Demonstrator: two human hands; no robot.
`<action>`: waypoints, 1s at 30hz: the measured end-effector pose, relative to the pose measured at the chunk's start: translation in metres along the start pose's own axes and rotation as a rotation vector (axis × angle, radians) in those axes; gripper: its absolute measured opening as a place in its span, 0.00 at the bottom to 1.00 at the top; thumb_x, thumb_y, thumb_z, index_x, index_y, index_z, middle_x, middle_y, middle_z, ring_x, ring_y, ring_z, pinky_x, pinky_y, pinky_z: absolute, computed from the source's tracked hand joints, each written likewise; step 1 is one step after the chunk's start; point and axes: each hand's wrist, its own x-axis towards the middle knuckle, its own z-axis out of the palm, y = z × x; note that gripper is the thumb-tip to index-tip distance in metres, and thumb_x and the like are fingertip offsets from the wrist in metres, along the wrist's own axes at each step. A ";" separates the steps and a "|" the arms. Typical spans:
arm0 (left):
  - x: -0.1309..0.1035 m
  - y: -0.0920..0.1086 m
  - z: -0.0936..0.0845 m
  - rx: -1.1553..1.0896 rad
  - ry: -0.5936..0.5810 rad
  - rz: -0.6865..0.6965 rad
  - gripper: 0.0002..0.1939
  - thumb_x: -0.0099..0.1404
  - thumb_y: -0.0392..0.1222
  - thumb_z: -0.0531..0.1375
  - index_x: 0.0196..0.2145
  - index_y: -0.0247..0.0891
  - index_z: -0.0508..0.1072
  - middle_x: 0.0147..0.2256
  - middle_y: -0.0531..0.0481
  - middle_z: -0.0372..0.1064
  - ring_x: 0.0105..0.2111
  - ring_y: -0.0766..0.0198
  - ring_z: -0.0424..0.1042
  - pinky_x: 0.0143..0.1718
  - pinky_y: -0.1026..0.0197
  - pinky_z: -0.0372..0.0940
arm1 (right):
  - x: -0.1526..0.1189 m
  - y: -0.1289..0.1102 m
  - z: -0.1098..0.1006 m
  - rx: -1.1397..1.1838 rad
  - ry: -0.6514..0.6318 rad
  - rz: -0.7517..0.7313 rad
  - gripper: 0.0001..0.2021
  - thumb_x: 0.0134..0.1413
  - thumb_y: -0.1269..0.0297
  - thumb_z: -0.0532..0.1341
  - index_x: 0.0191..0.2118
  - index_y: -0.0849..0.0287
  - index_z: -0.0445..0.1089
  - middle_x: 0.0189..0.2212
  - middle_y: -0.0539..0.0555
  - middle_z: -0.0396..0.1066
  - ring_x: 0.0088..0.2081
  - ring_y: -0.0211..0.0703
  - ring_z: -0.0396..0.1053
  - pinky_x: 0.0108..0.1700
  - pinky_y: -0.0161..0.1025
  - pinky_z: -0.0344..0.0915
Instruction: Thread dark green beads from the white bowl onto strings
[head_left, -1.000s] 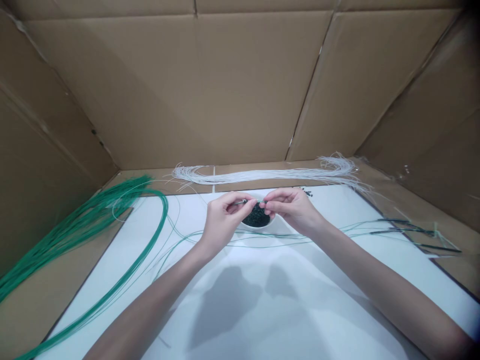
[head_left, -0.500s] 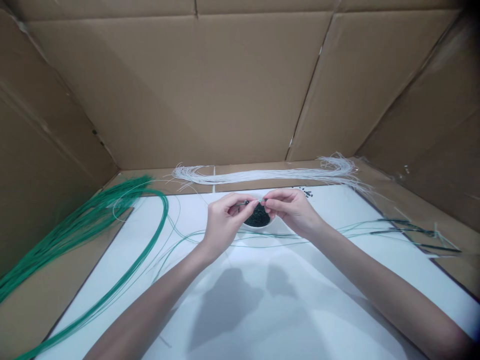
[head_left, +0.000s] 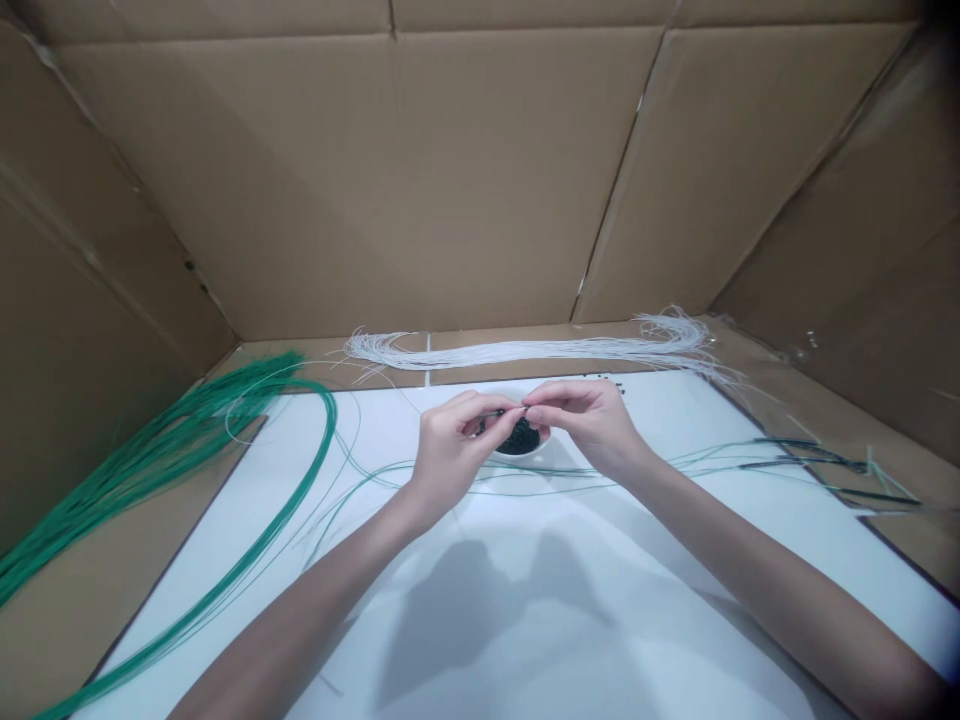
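Observation:
Above a white bowl [head_left: 551,440] of small black beads [head_left: 519,438], the fingertips of my two hands meet. My left hand [head_left: 450,450] is closed in a pinch on a thin pale strand [head_left: 405,396], which trails off behind it to the left. A dark bit shows between its thumb and forefinger. My right hand [head_left: 592,425] pinches a tiny black bead [head_left: 526,407] against the strand's end, mostly hidden by the fingers. Part of the bowl's far side is covered by both hands.
Green strands [head_left: 304,480] curve along the left side. A white strand bundle [head_left: 517,352] lies at the back. Loose black beads [head_left: 611,384] sit behind my right hand. Green strands with threaded black ends [head_left: 817,460] lie at right. Cardboard walls [head_left: 480,170] surround the white board [head_left: 247,520].
My hands have come closer together, closing the small gap where the strand showed between the fingertips. The right hand has shifted slightly left and the left hand slightly right.

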 end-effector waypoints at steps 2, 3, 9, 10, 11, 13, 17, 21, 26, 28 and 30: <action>0.001 0.000 0.000 0.006 -0.003 0.003 0.08 0.57 0.43 0.57 0.28 0.37 0.73 0.22 0.53 0.65 0.20 0.73 0.54 0.22 0.68 0.52 | 0.000 0.000 0.000 -0.015 -0.002 -0.004 0.05 0.35 0.66 0.67 0.25 0.58 0.74 0.21 0.51 0.71 0.21 0.34 0.64 0.22 0.34 0.64; 0.001 0.000 -0.001 0.010 -0.004 0.003 0.08 0.57 0.43 0.57 0.28 0.37 0.73 0.22 0.53 0.65 0.20 0.73 0.54 0.22 0.68 0.52 | 0.000 0.000 0.000 -0.022 -0.004 -0.009 0.05 0.35 0.66 0.66 0.25 0.58 0.74 0.22 0.51 0.71 0.22 0.34 0.65 0.22 0.34 0.64; 0.001 -0.002 -0.001 0.053 -0.008 0.030 0.08 0.57 0.42 0.57 0.29 0.37 0.73 0.21 0.54 0.64 0.20 0.73 0.55 0.22 0.69 0.53 | -0.001 -0.002 0.000 -0.053 0.008 -0.040 0.04 0.36 0.67 0.66 0.25 0.56 0.75 0.22 0.50 0.72 0.23 0.34 0.65 0.23 0.33 0.64; 0.001 -0.002 -0.001 0.066 -0.008 0.041 0.07 0.57 0.42 0.57 0.29 0.37 0.73 0.21 0.54 0.64 0.20 0.73 0.55 0.23 0.69 0.53 | -0.001 -0.003 0.000 -0.065 0.008 -0.043 0.04 0.36 0.67 0.66 0.25 0.56 0.75 0.22 0.51 0.72 0.23 0.35 0.65 0.23 0.33 0.64; 0.002 -0.002 -0.001 0.081 -0.010 0.051 0.07 0.58 0.41 0.57 0.29 0.36 0.73 0.21 0.54 0.64 0.20 0.73 0.55 0.23 0.69 0.53 | -0.001 -0.003 0.000 -0.082 0.005 -0.045 0.04 0.37 0.67 0.66 0.26 0.56 0.75 0.23 0.51 0.72 0.24 0.35 0.66 0.23 0.33 0.64; 0.002 -0.001 -0.002 0.105 -0.010 0.062 0.07 0.57 0.40 0.57 0.29 0.36 0.73 0.20 0.54 0.63 0.21 0.73 0.56 0.23 0.69 0.53 | -0.002 -0.004 -0.001 -0.118 -0.006 -0.039 0.05 0.38 0.66 0.65 0.27 0.56 0.75 0.26 0.52 0.73 0.26 0.37 0.67 0.23 0.33 0.65; 0.004 0.000 -0.003 0.110 -0.018 0.066 0.07 0.57 0.37 0.55 0.31 0.34 0.74 0.21 0.53 0.63 0.20 0.72 0.57 0.22 0.69 0.53 | -0.001 -0.004 -0.003 -0.135 0.000 -0.026 0.06 0.38 0.65 0.65 0.28 0.56 0.75 0.27 0.52 0.73 0.27 0.37 0.67 0.23 0.33 0.65; 0.003 -0.001 -0.003 0.071 -0.074 0.085 0.12 0.60 0.33 0.50 0.36 0.34 0.73 0.25 0.50 0.68 0.23 0.71 0.61 0.23 0.69 0.55 | 0.000 -0.004 -0.004 -0.108 0.042 -0.016 0.06 0.36 0.65 0.66 0.26 0.59 0.73 0.24 0.52 0.71 0.26 0.36 0.67 0.24 0.32 0.65; 0.001 -0.008 -0.002 0.046 -0.153 0.071 0.16 0.61 0.34 0.49 0.48 0.36 0.62 0.30 0.50 0.70 0.24 0.72 0.64 0.24 0.70 0.56 | 0.002 -0.003 -0.005 -0.155 0.013 0.008 0.08 0.35 0.63 0.66 0.25 0.61 0.72 0.25 0.52 0.71 0.26 0.37 0.66 0.24 0.33 0.65; 0.001 -0.009 -0.001 0.044 -0.185 0.080 0.17 0.62 0.34 0.49 0.50 0.36 0.58 0.30 0.50 0.70 0.28 0.71 0.66 0.26 0.70 0.57 | 0.003 -0.004 -0.007 -0.201 -0.024 0.014 0.09 0.37 0.62 0.65 0.25 0.62 0.72 0.24 0.52 0.71 0.26 0.37 0.66 0.25 0.34 0.65; 0.001 -0.010 -0.001 0.062 -0.208 0.083 0.17 0.62 0.34 0.48 0.49 0.36 0.58 0.30 0.50 0.70 0.31 0.69 0.67 0.28 0.70 0.58 | 0.003 -0.004 -0.009 -0.258 -0.053 0.007 0.09 0.38 0.60 0.64 0.25 0.62 0.72 0.24 0.53 0.71 0.25 0.37 0.66 0.26 0.35 0.65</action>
